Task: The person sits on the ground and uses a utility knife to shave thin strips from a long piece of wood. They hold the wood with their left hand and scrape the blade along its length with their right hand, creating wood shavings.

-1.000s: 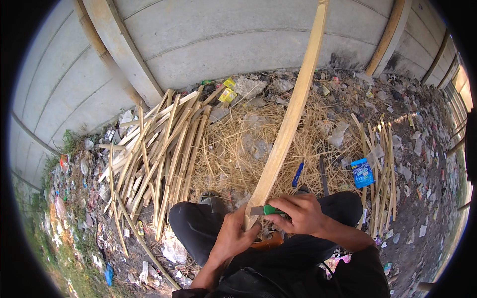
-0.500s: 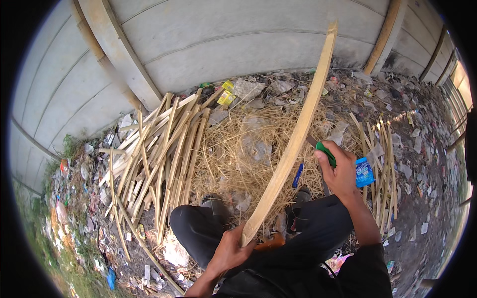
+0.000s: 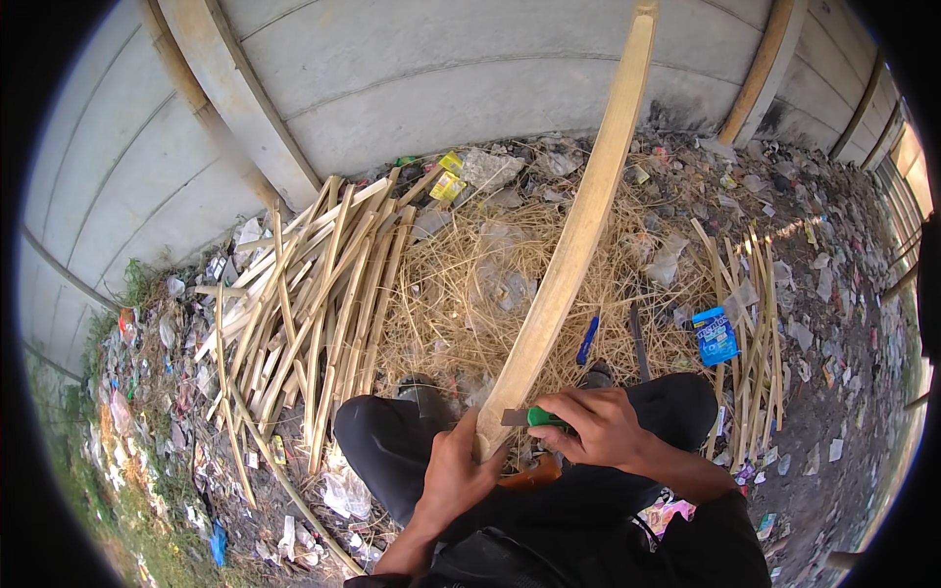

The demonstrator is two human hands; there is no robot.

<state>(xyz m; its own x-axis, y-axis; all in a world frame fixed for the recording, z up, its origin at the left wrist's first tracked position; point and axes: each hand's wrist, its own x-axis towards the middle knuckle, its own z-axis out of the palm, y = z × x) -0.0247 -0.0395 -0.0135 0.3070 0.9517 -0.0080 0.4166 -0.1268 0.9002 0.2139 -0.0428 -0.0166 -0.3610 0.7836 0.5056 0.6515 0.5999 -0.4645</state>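
A long pale bamboo slat (image 3: 573,245) rises from my lap up toward the grey wall. My left hand (image 3: 453,480) grips its lower end. My right hand (image 3: 598,426) is closed on a green-handled knife (image 3: 534,417), whose short blade lies against the slat's lower end, right beside my left hand. Both hands sit above my knees in dark trousers.
A pile of split bamboo strips (image 3: 304,304) lies at the left, and a smaller bundle (image 3: 750,304) at the right. Straw-like shavings (image 3: 470,284) cover the ground ahead. A blue packet (image 3: 716,335), a blue pen-like stick (image 3: 587,340) and litter lie around. A concrete wall (image 3: 421,78) stands behind.
My right hand, which was raised up the slat near the blue packet half a second ago, has come back down to the slat's lower end with the knife. The slat stayed in my left hand.
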